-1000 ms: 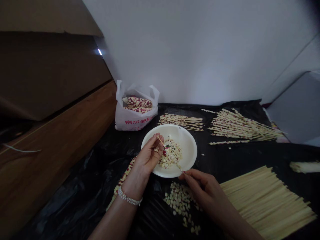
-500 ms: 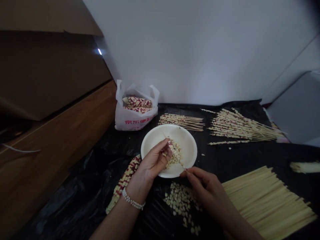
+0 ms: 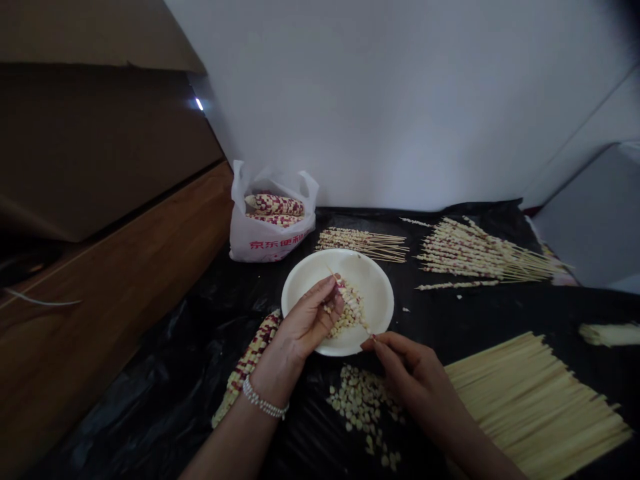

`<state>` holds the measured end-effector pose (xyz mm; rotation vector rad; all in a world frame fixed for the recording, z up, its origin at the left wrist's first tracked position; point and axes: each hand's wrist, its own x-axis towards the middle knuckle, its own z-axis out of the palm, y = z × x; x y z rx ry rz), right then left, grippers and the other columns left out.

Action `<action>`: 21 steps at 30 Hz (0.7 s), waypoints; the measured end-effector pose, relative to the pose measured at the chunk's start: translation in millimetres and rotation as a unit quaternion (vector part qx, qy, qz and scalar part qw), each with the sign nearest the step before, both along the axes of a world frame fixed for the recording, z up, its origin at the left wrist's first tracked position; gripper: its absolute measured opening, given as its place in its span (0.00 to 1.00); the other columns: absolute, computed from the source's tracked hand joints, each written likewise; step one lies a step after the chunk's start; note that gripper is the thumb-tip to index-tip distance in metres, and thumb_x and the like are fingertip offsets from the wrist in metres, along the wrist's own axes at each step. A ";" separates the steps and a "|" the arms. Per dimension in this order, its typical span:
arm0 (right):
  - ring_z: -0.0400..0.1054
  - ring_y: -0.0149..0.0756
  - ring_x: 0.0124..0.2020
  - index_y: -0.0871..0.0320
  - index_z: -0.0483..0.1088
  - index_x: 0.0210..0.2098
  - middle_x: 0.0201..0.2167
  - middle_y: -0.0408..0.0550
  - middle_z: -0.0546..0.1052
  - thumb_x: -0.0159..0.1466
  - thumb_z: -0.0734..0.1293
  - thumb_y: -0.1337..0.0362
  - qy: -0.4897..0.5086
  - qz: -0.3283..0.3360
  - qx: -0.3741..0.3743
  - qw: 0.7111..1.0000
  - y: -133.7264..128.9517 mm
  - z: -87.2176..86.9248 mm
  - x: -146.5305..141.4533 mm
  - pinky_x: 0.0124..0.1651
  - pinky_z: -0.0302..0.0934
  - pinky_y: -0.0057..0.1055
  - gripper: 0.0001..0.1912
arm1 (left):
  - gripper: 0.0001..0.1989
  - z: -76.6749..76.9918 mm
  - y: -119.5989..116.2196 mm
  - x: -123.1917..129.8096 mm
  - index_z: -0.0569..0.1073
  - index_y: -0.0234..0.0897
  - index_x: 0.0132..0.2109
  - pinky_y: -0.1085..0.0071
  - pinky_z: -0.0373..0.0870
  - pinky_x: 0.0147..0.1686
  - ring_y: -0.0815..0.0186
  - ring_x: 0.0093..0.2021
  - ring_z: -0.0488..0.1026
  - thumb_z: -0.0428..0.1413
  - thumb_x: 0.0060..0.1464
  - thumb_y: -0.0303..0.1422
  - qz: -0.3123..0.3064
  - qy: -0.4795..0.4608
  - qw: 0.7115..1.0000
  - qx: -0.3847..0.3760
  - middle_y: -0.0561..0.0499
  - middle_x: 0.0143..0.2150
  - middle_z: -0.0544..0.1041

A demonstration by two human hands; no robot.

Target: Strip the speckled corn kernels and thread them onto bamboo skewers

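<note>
Over the white bowl point(image 3: 305, 263), my left hand point(image 3: 313, 317) is closed, its fingertips pinching a thin wooden skewer point(image 3: 331, 271) near its pointed tip. Corn kernels are threaded along the skewer, which slants down toward my right hand point(image 3: 407, 363). At the bowl's near rim, the thumb and forefinger of that right hand are pressed together around the skewer's lower end. Loose kernels point(image 3: 343, 327) lie in the bowl under my left hand. A second heap of kernels point(image 3: 360, 400) rests on the black plastic sheet between my forearms. Beside my left wrist lies a speckled corn cob point(image 3: 247, 370).
A white plastic bag point(image 3: 270, 243) with speckled cobs stands behind the bowl on the left. Filled skewers point(image 3: 350, 243) lie behind the bowl, with a larger bunch point(image 3: 470, 253) farther right. Many bare sticks point(image 3: 535, 407) and a pale bare cob point(image 3: 607, 335) are at the right.
Slightly more of the skewer's pointed tip shows above my left fingertips. Both hands otherwise keep nearly the same place, and the surrounding things have not moved.
</note>
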<state>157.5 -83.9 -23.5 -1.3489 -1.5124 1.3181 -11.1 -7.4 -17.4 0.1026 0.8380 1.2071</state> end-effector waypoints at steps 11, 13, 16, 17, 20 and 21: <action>0.61 0.32 0.24 0.59 0.78 0.36 0.22 0.45 0.73 0.67 0.59 0.56 -0.018 0.029 0.024 0.999 -3.9 1.5 -2.6 0.28 0.52 0.30 0.18 | 0.08 9.7 8.7 -12.8 0.77 0.29 0.37 0.83 0.74 0.30 0.74 0.29 0.76 0.54 0.58 0.20 0.119 0.024 0.993 0.011 0.48 0.32 0.79; 0.61 0.32 0.24 0.59 0.78 0.36 0.22 0.44 0.72 0.67 0.59 0.56 -0.018 0.030 0.024 0.999 -4.6 1.3 -2.5 0.28 0.53 0.30 0.18 | 0.07 10.5 9.8 -14.5 0.77 0.30 0.37 0.84 0.74 0.30 0.75 0.29 0.76 0.54 0.58 0.20 0.121 0.024 0.992 0.009 0.49 0.32 0.79; 0.62 0.33 0.25 0.59 0.78 0.36 0.23 0.44 0.73 0.67 0.59 0.57 -0.018 0.036 0.023 0.999 -4.6 1.7 -1.6 0.28 0.53 0.29 0.19 | 0.07 10.6 10.1 -15.0 0.77 0.30 0.37 0.84 0.73 0.30 0.75 0.29 0.76 0.54 0.58 0.20 0.118 0.025 0.993 0.004 0.50 0.32 0.79; 0.62 0.33 0.25 0.59 0.78 0.35 0.23 0.44 0.74 0.67 0.59 0.57 -0.018 0.038 0.022 0.999 -4.5 1.9 -1.3 0.29 0.53 0.29 0.18 | 0.07 10.6 10.2 -15.1 0.77 0.30 0.37 0.84 0.73 0.30 0.75 0.29 0.76 0.55 0.57 0.20 0.118 0.025 0.993 0.005 0.50 0.32 0.79; 0.62 0.32 0.25 0.59 0.78 0.36 0.24 0.44 0.74 0.67 0.59 0.57 -0.018 0.042 0.017 0.999 -4.2 2.4 -0.8 0.29 0.53 0.29 0.18 | 0.06 10.9 10.9 -16.0 0.77 0.29 0.37 0.83 0.73 0.29 0.75 0.28 0.75 0.55 0.56 0.19 0.119 0.022 0.993 0.010 0.50 0.30 0.78; 0.61 0.32 0.25 0.59 0.78 0.36 0.23 0.44 0.74 0.67 0.59 0.56 -0.019 0.042 0.015 0.999 -4.4 2.5 -0.7 0.29 0.53 0.29 0.18 | 0.06 11.1 11.2 -16.5 0.77 0.29 0.37 0.83 0.73 0.28 0.74 0.28 0.75 0.55 0.56 0.19 0.118 0.021 0.993 0.009 0.50 0.30 0.78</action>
